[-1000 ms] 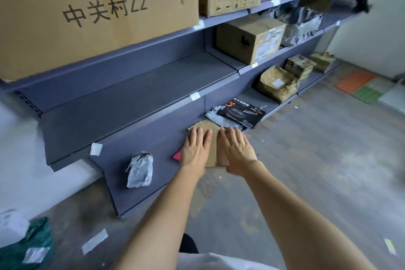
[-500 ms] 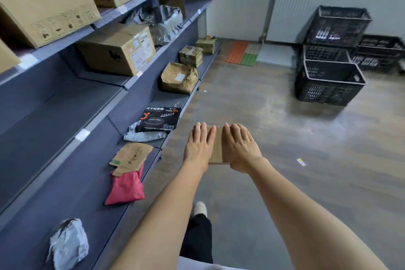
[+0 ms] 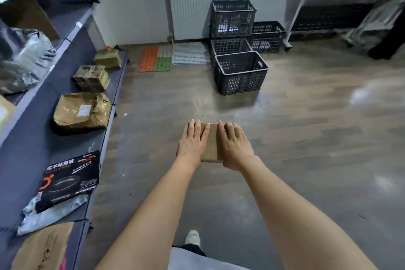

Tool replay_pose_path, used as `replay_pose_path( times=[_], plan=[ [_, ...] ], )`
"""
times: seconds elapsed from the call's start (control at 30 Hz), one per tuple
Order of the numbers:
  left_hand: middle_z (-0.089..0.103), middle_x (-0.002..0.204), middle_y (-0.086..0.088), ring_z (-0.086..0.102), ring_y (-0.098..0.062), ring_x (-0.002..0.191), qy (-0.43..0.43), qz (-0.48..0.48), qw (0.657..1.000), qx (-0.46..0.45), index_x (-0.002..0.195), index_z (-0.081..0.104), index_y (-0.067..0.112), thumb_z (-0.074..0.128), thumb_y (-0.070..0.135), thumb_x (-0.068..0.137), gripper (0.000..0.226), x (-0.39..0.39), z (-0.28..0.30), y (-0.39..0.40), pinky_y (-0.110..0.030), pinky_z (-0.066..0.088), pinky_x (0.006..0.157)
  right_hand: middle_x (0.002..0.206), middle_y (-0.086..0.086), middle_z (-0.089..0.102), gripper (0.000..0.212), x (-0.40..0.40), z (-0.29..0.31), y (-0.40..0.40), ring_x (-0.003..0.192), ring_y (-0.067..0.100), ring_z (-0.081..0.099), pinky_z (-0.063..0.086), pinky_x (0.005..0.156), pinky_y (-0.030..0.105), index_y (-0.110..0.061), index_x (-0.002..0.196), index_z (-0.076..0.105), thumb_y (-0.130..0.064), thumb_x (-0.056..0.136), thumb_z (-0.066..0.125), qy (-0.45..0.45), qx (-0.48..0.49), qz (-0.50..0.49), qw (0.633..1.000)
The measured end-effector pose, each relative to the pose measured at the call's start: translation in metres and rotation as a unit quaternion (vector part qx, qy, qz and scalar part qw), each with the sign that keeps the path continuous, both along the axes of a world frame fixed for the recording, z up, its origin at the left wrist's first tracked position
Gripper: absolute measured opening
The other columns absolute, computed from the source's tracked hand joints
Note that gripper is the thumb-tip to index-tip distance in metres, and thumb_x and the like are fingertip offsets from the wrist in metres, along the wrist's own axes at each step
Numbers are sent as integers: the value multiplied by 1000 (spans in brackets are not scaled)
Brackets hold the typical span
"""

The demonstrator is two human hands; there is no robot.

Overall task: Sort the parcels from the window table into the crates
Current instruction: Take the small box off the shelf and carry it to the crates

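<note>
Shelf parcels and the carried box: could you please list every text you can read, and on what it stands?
"不粘煎锅", partly legible, white print on the black pan box.
White label on the crumpled brown parcel: too small to read.
Marks on the brown envelope: blurred.
Small cardboard box held by left hand and right hand: no text visible.

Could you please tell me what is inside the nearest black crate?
Nothing shows inside the nearest black crate: only bare mesh walls are visible. Its floor is hidden behind the front wall, so flat parcels there cannot be ruled out.
</note>
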State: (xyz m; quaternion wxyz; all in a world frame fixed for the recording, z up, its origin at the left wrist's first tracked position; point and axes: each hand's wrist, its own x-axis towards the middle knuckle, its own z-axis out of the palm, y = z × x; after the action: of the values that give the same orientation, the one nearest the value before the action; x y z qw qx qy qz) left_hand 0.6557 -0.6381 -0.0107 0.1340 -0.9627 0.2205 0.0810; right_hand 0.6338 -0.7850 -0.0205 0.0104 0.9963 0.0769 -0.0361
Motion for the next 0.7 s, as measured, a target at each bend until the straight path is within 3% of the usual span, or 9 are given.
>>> replay_pose_path(
  times=[0.37, 0.47, 0.7],
  plan=[
    [-3, 155, -25, -4, -38, 145, 36, -210, 977, 7, 151, -10, 8, 63, 41, 82, 106, 133, -25, -196, -45, 4, 119, 156, 18, 1, 114, 78, -24, -190, 146, 33, -4, 4, 120, 40, -2, 150, -10, -42, 79, 70, 73, 45, -170, 982],
    [2, 156, -22, 2, -36, 145, 38, -229, 973, -5, 152, -6, 11, 62, 53, 82, 107, 168, -33, -257, -43, 5, 119, 156, 17, 0, 114, 103, -30, -253, 146, 32, -4, 3, 120, 40, -2, 150, -10, -45, 79, 68, 86, 44, -173, 980],
    [6, 157, -18, 5, -31, 146, 58, -229, 971, -34, 152, 0, 14, 63, 58, 78, 107, 235, -27, -401, -41, 9, 118, 157, 16, 3, 119, 173, -28, -407, 146, 31, 0, 5, 120, 40, -3, 151, -8, -51, 75, 70, 100, 39, -155, 982]
  ],
)
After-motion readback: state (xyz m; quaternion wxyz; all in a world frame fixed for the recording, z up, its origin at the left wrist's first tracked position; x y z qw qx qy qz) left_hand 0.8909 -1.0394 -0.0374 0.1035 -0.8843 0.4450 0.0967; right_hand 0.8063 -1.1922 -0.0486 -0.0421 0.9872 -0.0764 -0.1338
